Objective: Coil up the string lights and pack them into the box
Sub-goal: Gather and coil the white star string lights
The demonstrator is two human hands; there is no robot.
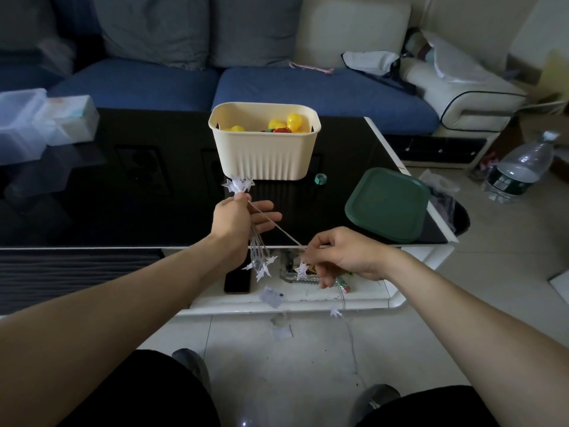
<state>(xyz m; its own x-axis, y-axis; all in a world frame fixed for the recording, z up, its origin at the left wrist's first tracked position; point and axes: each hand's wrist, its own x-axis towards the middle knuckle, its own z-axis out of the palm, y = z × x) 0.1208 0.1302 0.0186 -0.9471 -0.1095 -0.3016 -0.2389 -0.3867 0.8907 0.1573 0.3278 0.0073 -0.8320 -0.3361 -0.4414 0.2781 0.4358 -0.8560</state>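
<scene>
My left hand (238,220) grips a bundle of white star string lights (260,257); stars stick out above my fist and loops with more stars hang below it. A taut strand runs from that bundle down to my right hand (341,255), which pinches the wire beside one star. The rest of the wire trails from my right hand to the floor, with a star (335,312) on it. The cream ribbed box (266,155) stands on the black table just beyond my left hand, with yellow and red items inside. Its green lid (388,204) lies to the right.
The glossy black table (138,195) has a white edge and a lower shelf (308,298) with a phone and small clutter. Clear plastic containers (40,124) sit far left. A blue sofa is behind, a water bottle (520,167) on the floor at right.
</scene>
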